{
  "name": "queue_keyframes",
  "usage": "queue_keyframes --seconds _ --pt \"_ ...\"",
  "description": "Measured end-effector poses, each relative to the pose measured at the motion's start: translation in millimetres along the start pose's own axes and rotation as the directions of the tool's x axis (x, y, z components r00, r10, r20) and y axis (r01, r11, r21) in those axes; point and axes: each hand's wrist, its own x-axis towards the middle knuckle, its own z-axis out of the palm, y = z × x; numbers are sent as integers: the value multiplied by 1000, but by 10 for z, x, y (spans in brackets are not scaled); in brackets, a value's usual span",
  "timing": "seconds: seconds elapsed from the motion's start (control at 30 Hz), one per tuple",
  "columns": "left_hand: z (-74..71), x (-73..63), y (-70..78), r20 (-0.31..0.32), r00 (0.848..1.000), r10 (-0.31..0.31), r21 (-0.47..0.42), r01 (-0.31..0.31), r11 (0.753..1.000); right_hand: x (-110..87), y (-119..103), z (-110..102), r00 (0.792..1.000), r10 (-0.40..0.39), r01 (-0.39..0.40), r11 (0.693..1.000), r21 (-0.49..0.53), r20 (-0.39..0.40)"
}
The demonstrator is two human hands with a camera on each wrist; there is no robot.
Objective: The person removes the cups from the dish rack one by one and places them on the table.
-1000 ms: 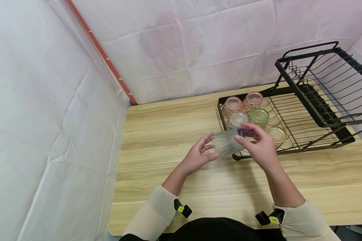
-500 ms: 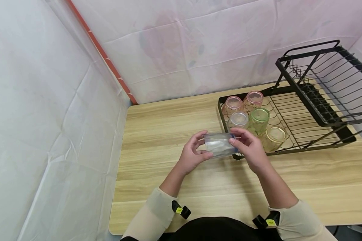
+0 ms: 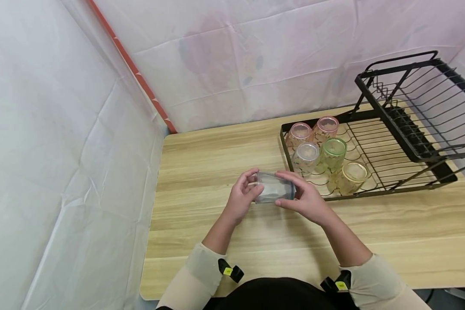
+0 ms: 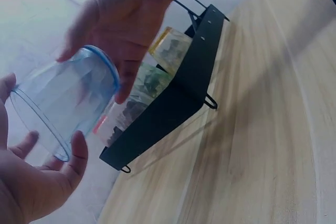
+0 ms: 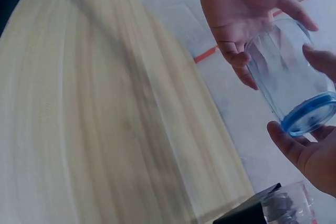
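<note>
A clear drinking glass (image 3: 273, 188) with a blue-tinted base lies sideways in the air between both hands, over the table. My left hand (image 3: 240, 198) grips its rim end, fingers and thumb around the edge. My right hand (image 3: 308, 200) holds the base end, its thumb on the near side and fingers over the far side. In the left wrist view the open rim of the glass (image 4: 68, 95) faces the left palm. The blue base ring (image 5: 315, 114) shows plainly in the right wrist view, with right-hand fingertips (image 5: 281, 132) at its edge.
A black two-tier dish rack (image 3: 284, 148) stands on the wooden table (image 3: 201, 163) to the right. Several upturned glasses sit at its left end: two pink, a colourless one (image 3: 306, 157), a green one (image 3: 334, 153) and a yellow one (image 3: 354, 176). White sheeting (image 3: 232, 64) hangs behind.
The glass has moved left, away from the rack, and levelled out. My right hand has come left with it and spread around the base; my left hand has shifted slightly left.
</note>
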Motion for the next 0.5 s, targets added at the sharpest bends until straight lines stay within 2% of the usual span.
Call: queue_keyframes --seconds 0.1,0.2,0.27,0.4,0.5 --pt "-27 7 -7 15 999 -42 2 42 999 10 30 37 999 44 -44 999 -7 -23" --pt "-51 -2 1 51 999 -16 83 12 997 12 51 58 991 128 -126 991 51 -35" --pt "-62 -8 11 87 996 21 157 -35 987 13 60 74 984 179 -175 975 138 -18" --pt "-58 -17 45 125 987 99 309 -133 942 28 94 111 970 239 -242 921 304 49" --pt "-53 -18 53 109 984 141 388 -173 905 47 125 137 963 257 -268 904 332 80"
